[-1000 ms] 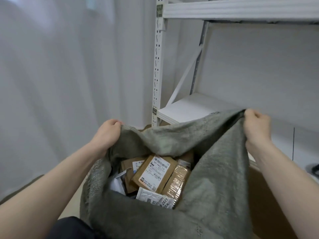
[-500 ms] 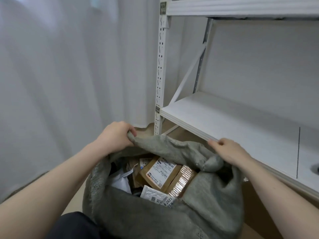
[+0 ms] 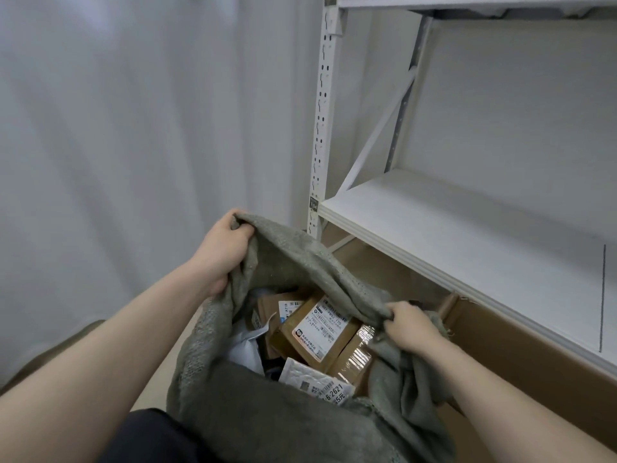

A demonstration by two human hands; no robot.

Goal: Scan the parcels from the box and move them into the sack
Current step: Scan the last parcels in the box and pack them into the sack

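A grey-green woven sack (image 3: 287, 419) hangs open in front of me. My left hand (image 3: 222, 250) grips its far left rim, held high. My right hand (image 3: 410, 325) grips the right rim, lower down. Inside lie several parcels: a brown carton with a white label (image 3: 317, 332), a tape-wrapped brown parcel (image 3: 355, 360), a white bubble mailer (image 3: 315, 385) and a white plastic bag (image 3: 243, 349). A large cardboard box (image 3: 521, 349) stands to the right of the sack, under the shelf; its inside is hidden.
A white metal rack stands at the right, with a bare shelf board (image 3: 467, 235) just above the box and an upright post (image 3: 322, 111). A pale curtain (image 3: 133, 128) fills the left. A dark trouser leg (image 3: 150, 436) shows at the bottom.
My right hand has dropped with the sack's right rim from above shelf height to down beside the box. The left hand stays on the left rim. The sack mouth has sagged lower.
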